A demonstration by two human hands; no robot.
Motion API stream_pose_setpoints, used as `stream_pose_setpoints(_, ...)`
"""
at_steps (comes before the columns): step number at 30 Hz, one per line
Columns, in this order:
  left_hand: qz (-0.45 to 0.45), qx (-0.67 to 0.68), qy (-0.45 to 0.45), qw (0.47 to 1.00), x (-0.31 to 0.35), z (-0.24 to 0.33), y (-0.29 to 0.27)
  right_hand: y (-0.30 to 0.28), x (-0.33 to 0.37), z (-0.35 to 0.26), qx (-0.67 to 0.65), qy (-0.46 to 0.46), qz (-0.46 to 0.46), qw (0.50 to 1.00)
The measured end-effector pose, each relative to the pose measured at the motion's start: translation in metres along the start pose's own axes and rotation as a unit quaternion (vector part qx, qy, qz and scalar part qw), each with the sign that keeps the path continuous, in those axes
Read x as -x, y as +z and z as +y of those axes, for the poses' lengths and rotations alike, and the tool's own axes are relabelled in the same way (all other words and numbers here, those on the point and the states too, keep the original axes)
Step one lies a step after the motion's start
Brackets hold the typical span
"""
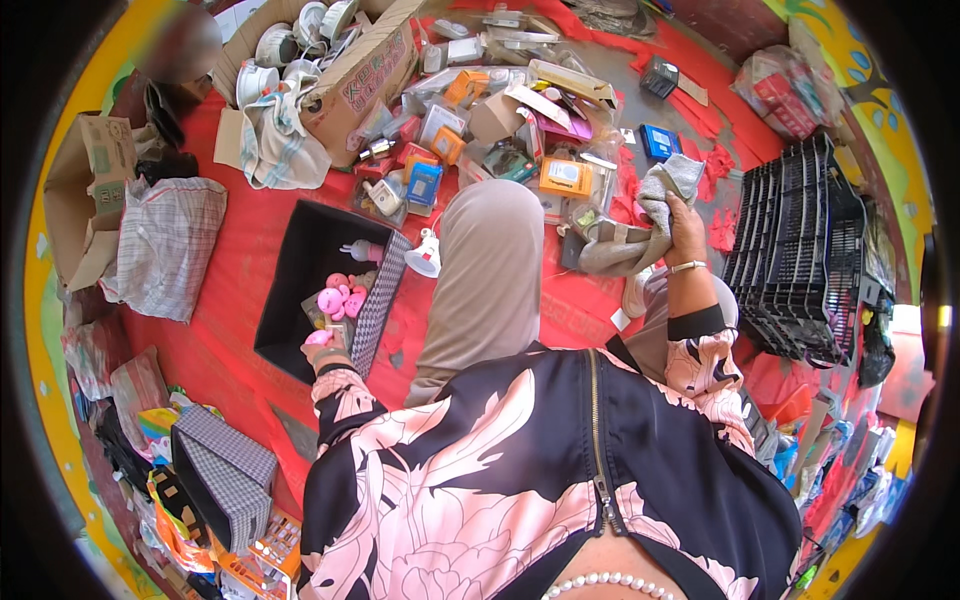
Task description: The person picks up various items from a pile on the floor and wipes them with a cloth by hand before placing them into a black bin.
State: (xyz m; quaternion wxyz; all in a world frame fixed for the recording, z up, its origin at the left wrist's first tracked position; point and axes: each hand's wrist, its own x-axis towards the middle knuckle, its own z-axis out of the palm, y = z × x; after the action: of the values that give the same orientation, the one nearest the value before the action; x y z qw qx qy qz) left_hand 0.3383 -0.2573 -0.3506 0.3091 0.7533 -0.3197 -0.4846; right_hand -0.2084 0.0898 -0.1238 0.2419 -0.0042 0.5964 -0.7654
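Observation:
My left hand point(332, 354) is inside the near edge of a black storage box point(282, 290), its fingers closed round a small pink thing point(319, 338) too small to name. Just beyond the fingers lie several pink toys point(343, 297), and a pale bottle-shaped item point(362, 250) lies near the box's far side. The box has a checked outer side point(383, 300). My right hand point(686, 235) grips a grey cloth point(655, 215), which droops to the left over the edge of the pile. A white lamp-like item point(425, 254) is between the box and my knee.
Small boxes and packages, including an orange box point(565, 178), are heaped ahead. A carton point(350, 90) of round white fittings stands far left, with a striped cloth point(285, 140) over its edge. Black crates point(795, 250) stand right; a checked sack point(170, 245) and another checked box point(225, 475) are left.

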Motion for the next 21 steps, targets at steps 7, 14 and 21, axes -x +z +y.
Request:
stream_pose_setpoints(7,0.048,-0.298,0.333,0.893,0.043,0.070,0.057,0.003,0.007,-0.008,0.007,0.014,0.011,1.000)
stream_pose_setpoints(14,-0.219,-0.319,0.413,0.824,0.118,0.069,0.180,0.008,0.006,-0.009,0.022,0.023,0.027,0.999)
stream_pose_setpoints(21,-0.200,-0.634,0.438,0.606,0.102,-0.003,0.251,0.020,0.004,-0.016,0.054,0.048,0.029,0.997)
